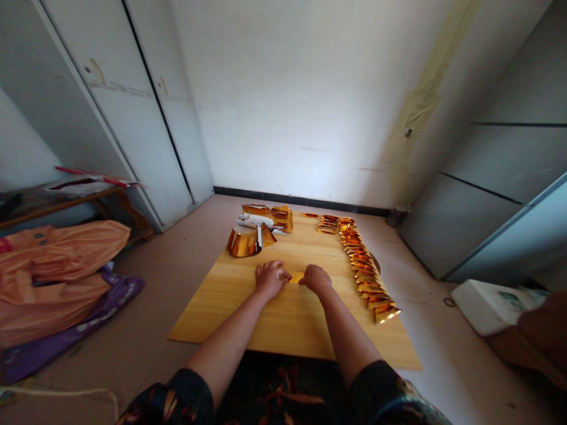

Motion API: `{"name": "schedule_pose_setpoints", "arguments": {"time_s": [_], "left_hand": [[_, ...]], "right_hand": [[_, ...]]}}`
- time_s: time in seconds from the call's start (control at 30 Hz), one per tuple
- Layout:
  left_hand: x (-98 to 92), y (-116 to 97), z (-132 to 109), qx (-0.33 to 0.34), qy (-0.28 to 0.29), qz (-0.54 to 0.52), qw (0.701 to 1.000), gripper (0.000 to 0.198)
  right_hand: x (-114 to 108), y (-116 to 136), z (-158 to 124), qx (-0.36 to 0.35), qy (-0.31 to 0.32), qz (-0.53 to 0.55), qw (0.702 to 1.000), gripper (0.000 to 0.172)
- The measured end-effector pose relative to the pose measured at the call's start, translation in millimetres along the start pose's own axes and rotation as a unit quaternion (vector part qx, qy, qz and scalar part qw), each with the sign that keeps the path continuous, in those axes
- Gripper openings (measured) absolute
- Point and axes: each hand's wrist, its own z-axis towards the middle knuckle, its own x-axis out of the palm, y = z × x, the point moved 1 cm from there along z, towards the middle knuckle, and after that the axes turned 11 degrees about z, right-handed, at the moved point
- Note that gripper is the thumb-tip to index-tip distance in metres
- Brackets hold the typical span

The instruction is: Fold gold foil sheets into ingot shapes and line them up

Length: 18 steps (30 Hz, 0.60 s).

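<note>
Fingers at the centre of the frame, on two bare hands facing each other across a short gap. On the left hand (pixel 270 280), fingers bent and slightly spread, palm down, tips at the left end of a small, flat, shiny gold foil strip (pixel 296 277); whether pressing or pinching, impossible to tell from this angle. On the right hand (pixel 316 278), fingers curled into a near fist, closed on the strip's right end. Between the two, only a short middle stretch of gold showing, low against a smooth, pale yellow wooden board (pixel 212 316). Long axis of the visible part left to right in the frame; strip to the right of the left fingertips, to the left of the right fist, neither hand clearly nearer. Full length hidden by the fingers.

Farther right, well apart from the right hand, a long overlapping row of folded, glossy copper-gold foil pieces (pixel 363 265), slanting toward the lower right. Above the left hand, toward the board's upper left corner, a curved gold foil sheet (pixel 243 244), stacked gold foil sheets (pixel 282 218) and a white, crumpled-looking bundle (pixel 254 220).
</note>
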Motion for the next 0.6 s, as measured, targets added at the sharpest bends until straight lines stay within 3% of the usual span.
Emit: {"name": "schedule_pose_setpoints", "arguments": {"time_s": [0.23, 0.6], "left_hand": [[-0.7, 0, -1, 0.008, 0.005, 0.01, 1.0, 0.018], [0.5, -1, -12, 0.065, -0.031, 0.032, 0.997, 0.017]], "right_hand": [[0, -11, 3, -0.037, -0.005, 0.014, 0.999, 0.017], [-1, -21, -6, -0.098, -0.026, 0.021, 0.995, 0.022]]}}
